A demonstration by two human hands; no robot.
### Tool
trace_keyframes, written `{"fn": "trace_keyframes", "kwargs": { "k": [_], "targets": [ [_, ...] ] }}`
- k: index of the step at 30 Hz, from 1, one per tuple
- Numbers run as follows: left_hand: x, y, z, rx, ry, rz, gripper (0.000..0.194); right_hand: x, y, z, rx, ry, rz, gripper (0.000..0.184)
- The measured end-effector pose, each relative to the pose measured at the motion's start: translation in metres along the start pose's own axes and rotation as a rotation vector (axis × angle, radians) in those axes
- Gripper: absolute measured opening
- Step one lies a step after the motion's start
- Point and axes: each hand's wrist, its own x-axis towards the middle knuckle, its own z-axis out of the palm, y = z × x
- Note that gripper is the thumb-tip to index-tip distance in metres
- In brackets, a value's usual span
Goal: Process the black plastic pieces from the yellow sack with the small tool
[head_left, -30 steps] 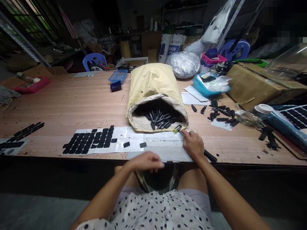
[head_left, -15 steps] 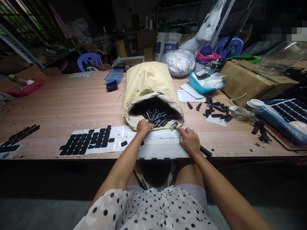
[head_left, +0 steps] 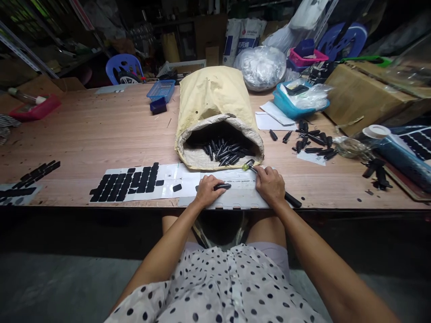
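Along the near edge of the table point(head_left: 128, 121), your left hand point(head_left: 206, 192) pinches a slim black piece point(head_left: 222, 186) over the pale board point(head_left: 237, 198). Your right hand point(head_left: 270, 185) is wrapped around a hammer point(head_left: 292, 199), its head near the sack's mouth, its dark handle end poking out behind your grip. Just beyond, the yellow sack point(head_left: 215, 92) lies facing you, similar pieces point(head_left: 229, 151) heaped inside. Black pads point(head_left: 116, 186) sit in rows to the left.

a wood-grained table point(head_left: 117, 125) bears a yellow sack point(head_left: 215, 92)
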Motion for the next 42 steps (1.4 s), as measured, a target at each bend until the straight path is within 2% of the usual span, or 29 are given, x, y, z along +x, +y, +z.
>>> {"fn": "trace_keyframes", "kwargs": {
  "k": [5,7,11,15,21,24,29,34,37,42],
  "targets": [
    [0.003,0.003,-0.002,-0.016,0.007,-0.025,0.018,0.004,0.003,-0.01,0.1,-0.04,0.034,0.035],
    [0.004,0.005,-0.002,-0.023,0.004,-0.042,0.015,0.001,-0.002,-0.016,0.189,-0.019,0.061,0.036],
    [0.005,0.008,-0.001,-0.044,-0.004,-0.079,0.015,-0.015,-0.025,-0.031,0.494,0.042,0.048,0.038],
    [0.006,0.009,0.0,-0.051,-0.008,-0.104,0.015,-0.035,-0.055,-0.042,0.709,-0.029,-0.039,0.037],
    [0.006,0.008,0.003,-0.055,0.009,-0.104,0.013,-0.052,-0.071,-0.042,0.695,-0.073,-0.053,0.036],
    [0.006,0.008,0.004,-0.058,0.018,-0.102,0.012,-0.054,-0.068,-0.039,0.679,-0.105,-0.035,0.035],
    [0.006,0.01,0.005,-0.06,0.025,-0.109,0.013,-0.054,-0.062,-0.039,0.71,-0.054,-0.001,0.035],
    [0.005,0.01,0.005,-0.056,0.026,-0.105,0.014,-0.057,-0.057,-0.036,0.701,-0.064,0.012,0.035],
    [0.004,0.009,0.004,-0.052,0.025,-0.09,0.015,-0.046,-0.044,-0.033,0.644,0.011,0.04,0.036],
    [0.004,0.008,0.003,-0.04,0.015,-0.062,0.016,-0.007,-0.006,-0.018,0.365,0.078,0.108,0.034]
  ]
}}
